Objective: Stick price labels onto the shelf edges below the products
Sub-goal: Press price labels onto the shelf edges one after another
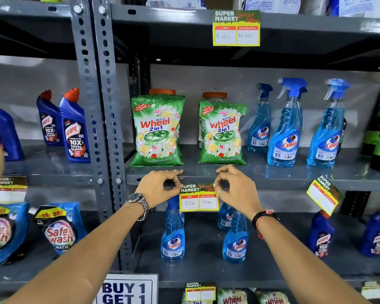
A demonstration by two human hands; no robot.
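two hands hold one price label (199, 199) against the shelf edge (272, 183) just below the pair of green wheel detergent packs (157, 130). the left hand (160, 187) pinches the label's upper left corner between thumb and fingertips, and the right hand (230, 187) pinches the upper right corner the same way, so both are grasping the label, not released. the label's top strip lies on the grey edge while its lower half, with the handwritten prices, hangs free in front of the colin spray bottles (173, 233) on the shelf beneath.

the risk from here looks like poor adhesion or a crooked set. only the top strip meets the metal, so if the corners are let go before being pressed flat the label could peel and droop, like the tilted label (324, 194) farther right, which hangs at an angle. uneven pressure from one hand would skew it. whether the backing already grips cannot be told.
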